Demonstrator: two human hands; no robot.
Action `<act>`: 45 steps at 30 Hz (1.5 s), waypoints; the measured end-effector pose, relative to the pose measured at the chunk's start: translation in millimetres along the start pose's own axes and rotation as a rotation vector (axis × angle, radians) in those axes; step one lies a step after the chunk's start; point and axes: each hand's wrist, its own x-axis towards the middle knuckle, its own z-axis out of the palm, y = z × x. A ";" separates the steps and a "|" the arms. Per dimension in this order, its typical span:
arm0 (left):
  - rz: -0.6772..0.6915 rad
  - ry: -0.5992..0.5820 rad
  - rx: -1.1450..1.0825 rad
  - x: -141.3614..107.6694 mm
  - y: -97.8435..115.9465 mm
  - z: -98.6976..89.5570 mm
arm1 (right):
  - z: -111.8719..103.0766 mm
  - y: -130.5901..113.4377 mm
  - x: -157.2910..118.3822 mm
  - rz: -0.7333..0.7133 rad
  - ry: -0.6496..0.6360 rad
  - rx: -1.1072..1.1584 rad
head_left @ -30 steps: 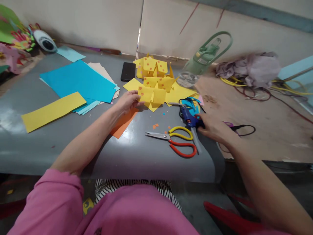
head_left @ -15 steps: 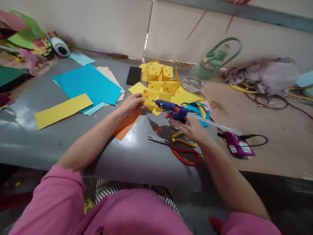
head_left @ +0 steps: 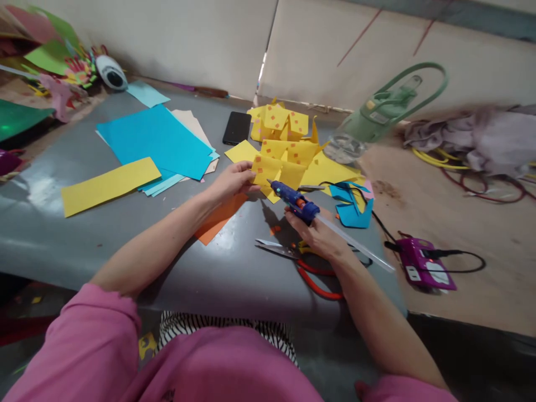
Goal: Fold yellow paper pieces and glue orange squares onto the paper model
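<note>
My left hand (head_left: 238,180) pinches the left edge of a yellow spotted paper piece (head_left: 276,170), folded and standing partly upright. In my right hand (head_left: 316,231) is a blue hot glue gun (head_left: 295,200), its tip pointing left at the lower part of the yellow piece. Whether the tip touches the paper I cannot tell. A clear glue stick (head_left: 355,243) sticks out of the gun's back. Under my right hand lie scissors (head_left: 320,283) with red and yellow handles, partly covered. Orange paper (head_left: 220,218) rests beneath my left forearm. More yellow spotted paper (head_left: 281,120) stands behind.
Blue sheets (head_left: 153,137) and a yellow strip (head_left: 109,184) lie at left, near a black phone (head_left: 237,128). A green-topped bottle (head_left: 372,114) stands at the back right. Cut blue paper (head_left: 354,212) and a purple power strip (head_left: 422,262) with cords are at right.
The glue gun has turned, its back end swinging down and toward me, and its tip now sits lower on the yellow piece. My left hand keeps its hold. The view has shifted slightly.
</note>
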 end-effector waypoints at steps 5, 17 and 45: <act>0.002 -0.026 -0.004 -2.3 -0.1 2.9 | 4.9 5.5 1.7 -0.020 0.004 0.006; 0.016 -0.068 0.004 0.9 -6.0 1.7 | 7.7 12.3 1.3 -0.055 0.015 0.018; -0.025 -0.068 0.019 -5.1 0.3 5.5 | 7.2 10.1 -1.1 -0.094 0.005 0.042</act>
